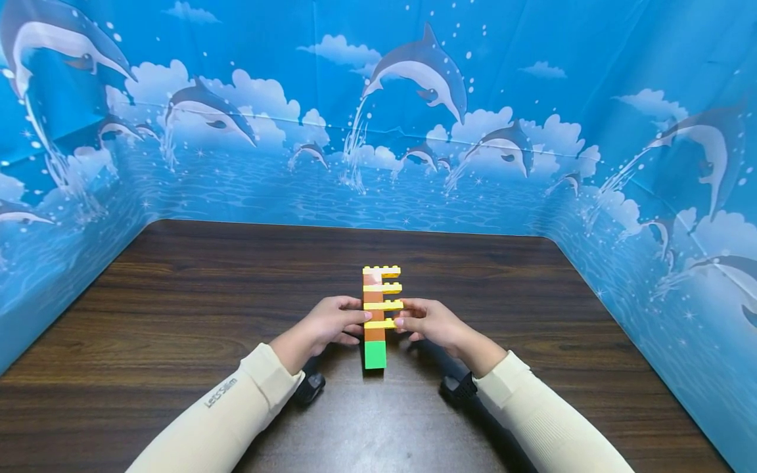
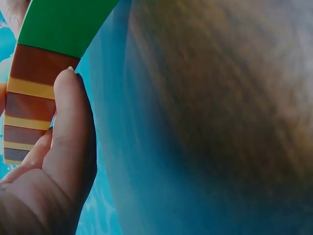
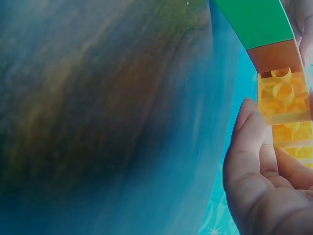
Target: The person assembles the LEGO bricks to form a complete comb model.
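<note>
A stack of toy building blocks [image 1: 374, 334] sits before me on the table. A green block [image 1: 375, 356] forms its near end, and orange-brown blocks [image 2: 44, 63] alternate with flat yellow bricks [image 1: 393, 305] beyond it. Each yellow brick juts out to the right, and its hollow underside shows in the right wrist view. My left hand [image 1: 332, 320] grips the stack's left side, thumb laid on the near face. On the other side, my right hand [image 1: 436, 322] pinches the jutting ends of the nearer yellow bricks, and its thumb lies by the lowest one.
The dark wood-grain table [image 1: 207, 282] extends around the stack. A blue curtain [image 1: 266, 171] printed with dolphins and clouds encloses its back and both sides. Dark wrist devices [image 1: 310, 387] sit below both cream sleeves [image 1: 248, 394].
</note>
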Available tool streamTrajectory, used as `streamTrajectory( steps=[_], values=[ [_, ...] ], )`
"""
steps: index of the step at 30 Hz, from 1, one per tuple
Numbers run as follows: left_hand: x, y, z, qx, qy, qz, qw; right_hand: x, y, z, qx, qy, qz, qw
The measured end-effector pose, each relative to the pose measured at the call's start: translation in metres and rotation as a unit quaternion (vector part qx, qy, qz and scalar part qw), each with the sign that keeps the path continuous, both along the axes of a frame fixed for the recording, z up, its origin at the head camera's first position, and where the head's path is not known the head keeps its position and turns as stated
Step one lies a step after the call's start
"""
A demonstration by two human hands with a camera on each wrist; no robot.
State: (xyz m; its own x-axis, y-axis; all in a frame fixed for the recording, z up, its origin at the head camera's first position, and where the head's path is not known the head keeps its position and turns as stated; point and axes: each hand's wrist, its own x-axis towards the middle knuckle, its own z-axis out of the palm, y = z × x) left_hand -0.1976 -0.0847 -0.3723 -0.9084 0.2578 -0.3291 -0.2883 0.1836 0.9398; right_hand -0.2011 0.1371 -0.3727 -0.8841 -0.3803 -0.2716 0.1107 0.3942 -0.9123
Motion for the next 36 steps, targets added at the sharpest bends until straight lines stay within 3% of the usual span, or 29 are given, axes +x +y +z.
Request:
streamTrajectory(
  steps=[16, 22, 36],
  values=[
    [-0.012, 0.002, -0.004, -0.026, -0.011, -0.017, 0.9995, -0.008, -0.006, -0.002, 0.050, 0.012, -0.010, 0.9986],
    [-0.013, 0.005, -0.006, -0.026, -0.016, -0.009, 0.9995, -0.009, -0.006, -0.003, 0.064, 0.017, -0.001, 0.9978],
    [-0.019, 0.011, -0.001, -0.095, -0.028, -0.006, 0.9950, -0.005, -0.010, -0.001, 0.108, 0.041, 0.015, 0.9932]
  ],
)
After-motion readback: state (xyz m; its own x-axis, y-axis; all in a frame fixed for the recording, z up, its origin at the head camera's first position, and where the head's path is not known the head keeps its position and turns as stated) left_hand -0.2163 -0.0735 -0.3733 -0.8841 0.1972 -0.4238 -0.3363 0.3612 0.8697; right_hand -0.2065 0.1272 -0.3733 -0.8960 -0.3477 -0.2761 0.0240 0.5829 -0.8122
